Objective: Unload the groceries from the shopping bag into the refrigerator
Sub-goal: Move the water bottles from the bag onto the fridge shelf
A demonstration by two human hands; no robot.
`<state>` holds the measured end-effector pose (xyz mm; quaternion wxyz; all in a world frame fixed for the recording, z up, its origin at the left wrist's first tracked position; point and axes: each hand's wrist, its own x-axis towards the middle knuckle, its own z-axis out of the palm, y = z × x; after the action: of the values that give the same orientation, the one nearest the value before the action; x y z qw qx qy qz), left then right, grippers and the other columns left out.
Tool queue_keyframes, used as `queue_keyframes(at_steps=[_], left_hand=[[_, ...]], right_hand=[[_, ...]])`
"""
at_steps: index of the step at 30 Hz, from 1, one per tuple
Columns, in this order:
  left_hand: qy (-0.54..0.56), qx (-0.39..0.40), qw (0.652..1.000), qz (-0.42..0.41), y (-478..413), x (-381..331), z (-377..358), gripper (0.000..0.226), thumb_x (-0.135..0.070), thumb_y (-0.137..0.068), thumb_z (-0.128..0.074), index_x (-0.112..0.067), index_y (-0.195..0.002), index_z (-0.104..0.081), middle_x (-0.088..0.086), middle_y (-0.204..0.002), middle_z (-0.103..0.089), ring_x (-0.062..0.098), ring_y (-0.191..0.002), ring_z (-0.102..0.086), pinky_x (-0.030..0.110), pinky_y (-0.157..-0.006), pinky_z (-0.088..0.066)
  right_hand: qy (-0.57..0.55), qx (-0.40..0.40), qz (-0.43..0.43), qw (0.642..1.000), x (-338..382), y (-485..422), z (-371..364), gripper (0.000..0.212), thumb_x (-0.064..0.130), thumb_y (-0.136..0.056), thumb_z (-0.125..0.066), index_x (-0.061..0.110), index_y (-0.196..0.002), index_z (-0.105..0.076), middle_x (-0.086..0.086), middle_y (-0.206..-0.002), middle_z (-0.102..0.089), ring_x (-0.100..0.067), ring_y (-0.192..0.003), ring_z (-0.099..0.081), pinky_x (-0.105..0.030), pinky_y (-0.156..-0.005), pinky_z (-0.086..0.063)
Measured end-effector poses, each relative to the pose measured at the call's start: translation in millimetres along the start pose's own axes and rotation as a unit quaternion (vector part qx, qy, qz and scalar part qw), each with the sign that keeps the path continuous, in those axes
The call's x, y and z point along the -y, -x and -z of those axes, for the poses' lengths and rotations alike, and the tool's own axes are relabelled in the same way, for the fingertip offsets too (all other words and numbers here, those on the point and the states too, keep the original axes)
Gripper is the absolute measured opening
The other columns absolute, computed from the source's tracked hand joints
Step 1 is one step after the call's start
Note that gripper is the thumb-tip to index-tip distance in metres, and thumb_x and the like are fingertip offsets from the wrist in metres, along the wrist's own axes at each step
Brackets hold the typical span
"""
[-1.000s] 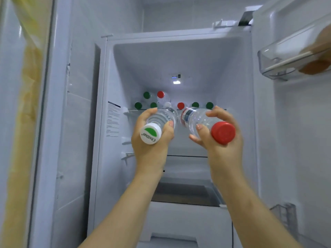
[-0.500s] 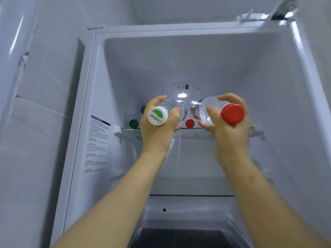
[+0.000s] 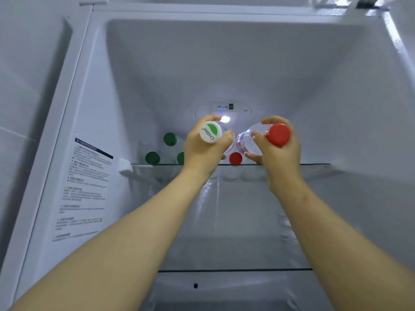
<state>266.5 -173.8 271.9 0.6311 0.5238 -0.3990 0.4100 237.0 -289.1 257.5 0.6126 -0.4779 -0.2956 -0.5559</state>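
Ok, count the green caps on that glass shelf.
3 green caps: one farther back, one front left, one partly behind the left hand. Others may be hidden behind the hands.

Body in view: two arms and two hands, nothing more of the person.
Left forearm (image 3: 134, 232): bare along its whole visible length, from frame edge to wrist.
Right forearm (image 3: 341, 234): likewise bare; faint creases show at the wrist.
Left hand (image 3: 202, 153) and right hand (image 3: 280, 160): bare.
Both forearms look broad at the frame edge and narrow toward the wrists.
Fingernails appear short; the edges are soft with blur, so finer detail cannot be told.
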Motion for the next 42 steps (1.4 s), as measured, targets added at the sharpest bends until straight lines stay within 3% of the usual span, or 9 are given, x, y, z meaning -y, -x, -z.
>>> queue_keyframes(at_steps=[4, 8, 15, 18, 20, 28, 35, 39, 42], left_hand=[[-0.070, 0.001, 0.997, -0.016, -10, 3, -2, 0.026, -0.011, -0.080, -0.067, -0.026, -0.097, -0.055, -0.013, -0.078, -0.054, 0.006, -0.068, -0.054, 0.023, -0.062, -0.056], [-0.140, 0.048, 0.988, -0.031, -19, 5, -7, 0.022, -0.013, -0.079, -0.067, -0.022, -0.093, -0.053, -0.004, -0.081, -0.056, 0.029, -0.090, -0.060, 0.045, -0.078, -0.055], [-0.295, 0.093, 0.949, -0.066, -43, 13, -8, 0.033, -0.029, -0.078, -0.071, -0.021, -0.107, -0.057, 0.000, -0.119, -0.046, 0.023, -0.102, -0.054, 0.037, -0.089, -0.048], [-0.413, 0.094, 0.904, -0.054, -51, 22, -12, 0.046, -0.045, -0.077, -0.068, -0.028, -0.116, -0.052, -0.001, -0.129, -0.036, 0.020, -0.092, -0.051, 0.031, -0.078, -0.045], [-0.448, 0.089, 0.888, -0.056, -54, 26, -16, 0.045, -0.049, -0.076, -0.067, -0.029, -0.114, -0.052, -0.002, -0.124, -0.041, 0.019, -0.088, -0.049, 0.030, -0.074, -0.040], [-0.510, 0.062, 0.854, -0.078, -64, 32, -25, 0.041, -0.048, -0.078, -0.066, -0.026, -0.098, -0.038, -0.004, -0.082, -0.054, 0.024, -0.087, -0.054, 0.035, -0.090, -0.033], [-0.556, 0.075, 0.822, -0.099, -73, 41, -32, 0.049, -0.040, -0.081, -0.068, -0.017, -0.120, -0.049, 0.007, -0.118, -0.052, 0.028, -0.103, -0.055, 0.038, -0.100, -0.032], [-0.625, 0.108, 0.765, -0.110, -74, 44, -35, 0.052, -0.034, -0.089, -0.060, -0.021, -0.133, -0.035, 0.003, -0.122, -0.055, 0.029, -0.105, -0.058, 0.048, -0.112, -0.014], [-0.655, 0.119, 0.740, -0.091, -75, 51, -36, 0.052, -0.021, -0.092, -0.055, -0.023, -0.136, -0.027, 0.003, -0.132, -0.047, 0.031, -0.120, -0.047, 0.056, -0.108, -0.018]], right_hand=[[0.026, 0.041, -0.008, 0.999, -6, -10, 2, 0.029, -0.002, -0.083, -0.060, 0.027, -0.086, -0.055, 0.012, -0.082, -0.052, -0.008, -0.073, -0.058, -0.040, -0.068, -0.060], [0.042, 0.061, -0.016, 0.997, -12, -21, 7, 0.030, -0.001, -0.084, -0.060, 0.027, -0.092, -0.053, 0.009, -0.086, -0.050, -0.008, -0.075, -0.055, -0.032, -0.063, -0.060], [0.093, 0.089, -0.016, 0.992, -18, -40, 16, 0.040, 0.005, -0.086, -0.062, 0.024, -0.104, -0.032, 0.012, -0.088, -0.043, -0.007, -0.077, -0.049, -0.012, -0.045, -0.049], [0.131, 0.094, -0.014, 0.987, -24, -46, 16, 0.040, 0.008, -0.084, -0.065, 0.023, -0.104, -0.034, 0.013, -0.087, -0.043, -0.009, -0.076, -0.049, -0.028, -0.066, -0.057], [0.145, 0.089, -0.017, 0.985, -29, -49, 16, 0.039, 0.010, -0.083, -0.066, 0.023, -0.102, -0.035, 0.012, -0.086, -0.045, -0.008, -0.076, -0.049, -0.036, -0.076, -0.054], [0.206, 0.038, 0.010, 0.978, -39, -58, 20, 0.040, 0.015, -0.075, -0.076, 0.021, -0.099, -0.045, -0.009, -0.113, -0.051, -0.007, -0.075, -0.050, -0.020, -0.063, -0.045], [0.214, 0.030, -0.010, 0.976, -38, -57, 19, 0.039, 0.013, -0.077, -0.074, 0.027, -0.101, -0.046, 0.015, -0.086, -0.048, -0.013, -0.083, -0.051, -0.028, -0.077, -0.046], [0.237, 0.040, -0.009, 0.971, -39, -59, 19, 0.034, 0.013, -0.079, -0.072, 0.025, -0.097, -0.045, 0.016, -0.079, -0.045, -0.003, -0.069, -0.046, -0.016, -0.062, -0.041], [0.278, 0.073, -0.007, 0.958, -38, -62, 19, 0.031, 0.011, -0.080, -0.071, 0.020, -0.100, -0.049, 0.015, -0.079, -0.044, -0.005, -0.068, -0.045, -0.009, -0.057, -0.036]])
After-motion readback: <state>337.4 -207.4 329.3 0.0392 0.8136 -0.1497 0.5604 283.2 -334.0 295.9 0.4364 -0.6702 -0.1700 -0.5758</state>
